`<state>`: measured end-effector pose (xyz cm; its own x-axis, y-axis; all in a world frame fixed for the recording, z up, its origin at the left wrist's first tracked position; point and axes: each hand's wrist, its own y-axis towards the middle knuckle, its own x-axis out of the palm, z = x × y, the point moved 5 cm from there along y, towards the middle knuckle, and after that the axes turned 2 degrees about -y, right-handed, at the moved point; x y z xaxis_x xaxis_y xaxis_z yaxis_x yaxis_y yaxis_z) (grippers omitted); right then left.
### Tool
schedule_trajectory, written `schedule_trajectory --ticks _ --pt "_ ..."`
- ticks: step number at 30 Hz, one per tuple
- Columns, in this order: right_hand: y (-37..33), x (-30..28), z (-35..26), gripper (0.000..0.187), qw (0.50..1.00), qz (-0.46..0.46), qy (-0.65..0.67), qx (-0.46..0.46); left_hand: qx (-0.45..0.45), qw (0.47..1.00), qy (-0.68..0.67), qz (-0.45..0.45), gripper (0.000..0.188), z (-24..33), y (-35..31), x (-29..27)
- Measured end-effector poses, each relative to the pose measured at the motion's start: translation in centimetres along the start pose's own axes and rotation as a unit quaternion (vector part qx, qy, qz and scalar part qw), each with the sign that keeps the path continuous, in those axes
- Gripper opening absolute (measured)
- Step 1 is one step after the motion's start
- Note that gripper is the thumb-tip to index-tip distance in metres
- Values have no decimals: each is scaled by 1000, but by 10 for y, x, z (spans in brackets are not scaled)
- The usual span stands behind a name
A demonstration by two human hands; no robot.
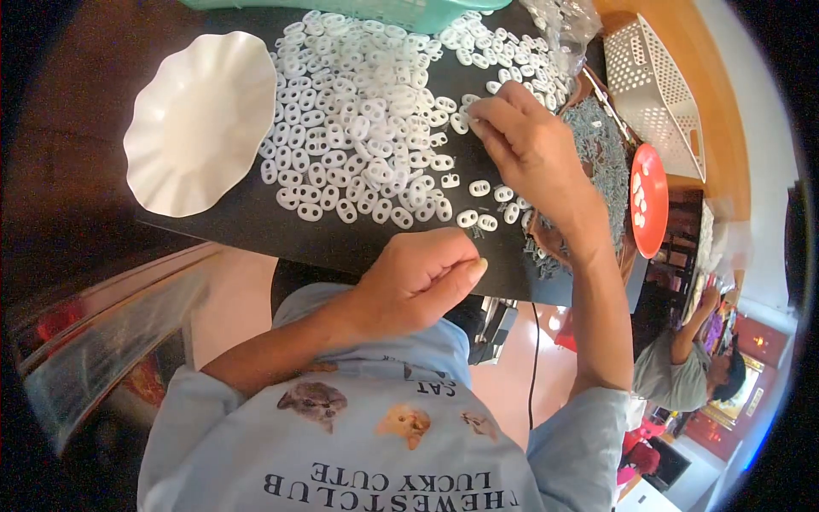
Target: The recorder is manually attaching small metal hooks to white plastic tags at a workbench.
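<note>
Nearest, along the lower part of the frame, is the person's light blue shirt [358, 448]. Just above it, at lower centre, the left hand [426, 277] is curled in a loose fist at the near edge of the black bench [512, 266], thumb laid against the forefinger; whether anything is tucked inside, I cannot tell.

Beyond it, right of centre, a few loose oval pieces [487, 223] lie apart from one another, white and two-holed. Past these, the right hand [529, 141] reaches in, fingertips drawn together right beside a white piece [459, 124]; whether they grip one is hidden. Under and beside that forearm spreads a heap of small grey parts [597, 145].

The main pile of white pieces [350, 119] fills the upper centre, with a white scalloped dish [192, 128] at upper left. At right sit a red plate [650, 241] bearing a few white bits and, farther up, a perforated white basket [653, 85]. A green tray [341, 12] crosses the top edge.

The step in hand looks like handling white pieces singly at the pile's right edge. The next move seems to call for a precise fingertip pinch, since neighbours lie flat and close.
</note>
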<state>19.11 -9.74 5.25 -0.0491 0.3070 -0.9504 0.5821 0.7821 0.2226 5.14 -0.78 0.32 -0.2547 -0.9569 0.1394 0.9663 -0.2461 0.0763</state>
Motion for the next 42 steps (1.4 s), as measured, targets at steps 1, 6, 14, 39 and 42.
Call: schedule_trajectory --ticks 1,6,14,39,42 --pt "1 2 -1 15 1000 -3 0 1 -1 1000 -3 0 14 -1 0 0" --pt "5 11 -1 17 999 -7 -45 -6 40 999 -1 -1 14 -1 1 -2" --pt "11 14 -17 18 995 -54 -67 -48 61 998 5 17 13 0 1 -1" --pt "-7 1 -21 13 997 -59 -55 -12 97 994 53 27 13 3 -1 1" --pt "-14 -2 -29 15 996 -91 1 -7 101 993 59 30 13 3 -1 1"
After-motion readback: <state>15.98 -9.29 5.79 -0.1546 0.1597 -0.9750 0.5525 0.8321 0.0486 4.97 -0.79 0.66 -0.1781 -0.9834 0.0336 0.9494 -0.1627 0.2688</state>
